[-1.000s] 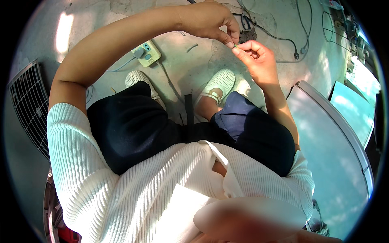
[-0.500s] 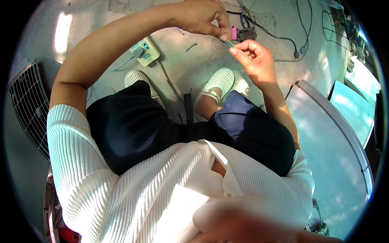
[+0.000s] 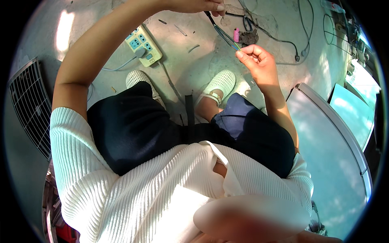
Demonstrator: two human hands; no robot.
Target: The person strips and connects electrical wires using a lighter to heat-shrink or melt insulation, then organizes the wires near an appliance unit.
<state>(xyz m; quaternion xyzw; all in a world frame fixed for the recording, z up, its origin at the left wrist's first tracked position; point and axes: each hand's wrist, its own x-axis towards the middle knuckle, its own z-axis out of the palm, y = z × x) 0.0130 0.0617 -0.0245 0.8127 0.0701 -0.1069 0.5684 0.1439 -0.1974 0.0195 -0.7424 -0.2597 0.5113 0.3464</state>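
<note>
Thin wires: here we are at 12 to 1 o'clock from the middle of the view, with slim wires (image 3: 218,29), bluish and yellow-green, spanning the space between the two hands.
Black cable sheath: up at 12 o'clock the wires meet a dark sheath (image 3: 208,14), which runs to the left hand's lower edge and out of sight.
Right hand: at 1 to 2 o'clock, the right hand (image 3: 258,62) has thumb and forefinger clamped on the wires' lower ends, palm partly turned up.
Left hand: high at 12 o'clock, the left hand (image 3: 210,5) is cropped by the frame, fingers curled — whether they grip the sheath, I cannot tell. The hands are apart, linked only along the wires.
Wire work: the step in hand looks like handling the exposed wires, holding them out from the sheath; the next move seems to call for a steady right pinch and the strands kept sorted.
Floor at 1 o'clock: a pink lighter (image 3: 236,35) beside a dark clump (image 3: 248,38), with scissors (image 3: 247,23) just beyond.
Black plug: over at 2 o'clock, a plug (image 3: 297,57) on its cord.
Power strip: at 11 o'clock, a cream power strip (image 3: 153,56) with a grey plug (image 3: 140,53) seated — and an offcut (image 3: 193,48) lies towards 12.
</note>
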